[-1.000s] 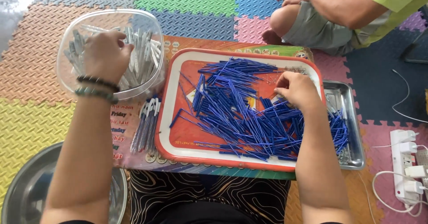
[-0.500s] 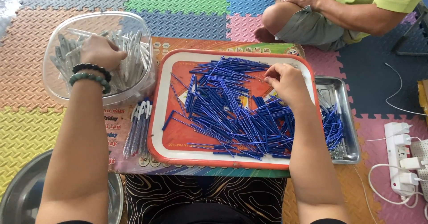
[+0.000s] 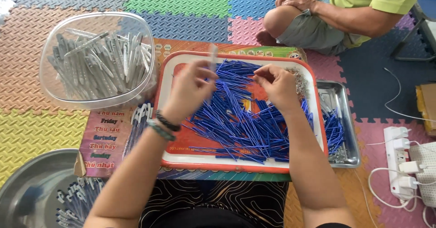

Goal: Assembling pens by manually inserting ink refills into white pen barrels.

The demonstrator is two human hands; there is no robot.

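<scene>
Two hands over red tray [image 3: 181, 157] of blue refills [image 3: 245, 123], left hand [image 3: 190, 89] pinching pale pen barrel [image 3: 213, 58], right hand [image 3: 278, 85] fingers pressed together, coloured printed sheet [image 3: 106, 135] left beneath.

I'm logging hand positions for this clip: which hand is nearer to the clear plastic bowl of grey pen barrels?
Left. The left hand is above the red-rimmed tray's left side, just right of the clear plastic bowl. The right hand is over the tray's middle, farther away.

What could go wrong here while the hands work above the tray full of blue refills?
The left hand holds a pale pen barrel only by its fingertips, so it may drop into the loose blue refills. These lie piled near the edge of the tray, where a forearm might sweep some off.
</scene>
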